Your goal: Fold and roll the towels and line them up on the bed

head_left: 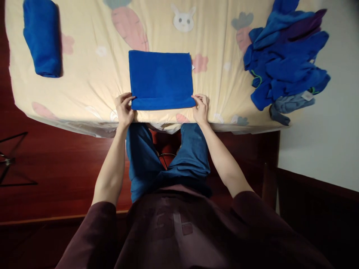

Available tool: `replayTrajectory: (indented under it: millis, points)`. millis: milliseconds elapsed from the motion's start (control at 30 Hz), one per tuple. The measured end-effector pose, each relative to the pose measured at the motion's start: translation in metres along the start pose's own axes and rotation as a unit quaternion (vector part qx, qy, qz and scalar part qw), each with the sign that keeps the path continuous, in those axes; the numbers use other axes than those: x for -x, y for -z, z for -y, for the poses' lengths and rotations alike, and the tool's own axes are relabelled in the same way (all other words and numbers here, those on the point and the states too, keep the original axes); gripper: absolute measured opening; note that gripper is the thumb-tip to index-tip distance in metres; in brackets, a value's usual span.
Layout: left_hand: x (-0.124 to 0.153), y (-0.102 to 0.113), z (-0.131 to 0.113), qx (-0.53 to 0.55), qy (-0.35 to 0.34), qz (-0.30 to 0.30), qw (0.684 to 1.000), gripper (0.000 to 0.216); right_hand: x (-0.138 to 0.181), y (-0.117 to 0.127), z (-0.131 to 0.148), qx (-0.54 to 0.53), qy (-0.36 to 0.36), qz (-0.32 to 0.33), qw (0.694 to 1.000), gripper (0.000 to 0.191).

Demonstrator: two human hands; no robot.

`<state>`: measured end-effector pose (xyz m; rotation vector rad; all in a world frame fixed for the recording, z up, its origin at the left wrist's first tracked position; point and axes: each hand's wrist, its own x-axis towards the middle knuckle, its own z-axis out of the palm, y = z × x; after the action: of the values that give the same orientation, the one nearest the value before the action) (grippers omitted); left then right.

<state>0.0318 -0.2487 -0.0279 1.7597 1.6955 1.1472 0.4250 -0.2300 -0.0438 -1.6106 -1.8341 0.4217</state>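
A folded blue towel [160, 79] lies flat as a rectangle on the bed's near edge. My left hand [124, 109] pinches its near left corner, fingers curled closed. My right hand [200, 108] pinches its near right corner the same way. Both arms reach forward from my body over my blue trousers.
The bed [92, 74] has a pale yellow sheet with carrot and rabbit prints. A rolled blue towel [42, 37] lies at the far left. A heap of loose blue and purple cloths [286, 59] sits at the right. Dark red wooden floor [56, 160] lies below; a white wall [322, 142] stands at right.
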Motion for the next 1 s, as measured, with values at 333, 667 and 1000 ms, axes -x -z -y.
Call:
replayTrajectory:
  millis: [333,667,1000]
  points:
    - [-0.0006,-0.0035,0.0049,0.024,0.004,-0.022,0.999,0.026,0.0024,-0.0004,-0.0008,0.017,-0.013,-0.001,1.000,0.038]
    - [0.0006,-0.0056,0.0091,0.021,0.006,-0.028,0.999,0.023,0.0033,0.0019,0.0019,0.013,-0.003,0.007,1.000,0.047]
    - [0.0009,-0.0029,0.0054,0.024,-0.002,-0.036,0.999,0.033,0.0048,-0.0014,-0.0017,0.001,-0.006,-0.003,1.000,0.042]
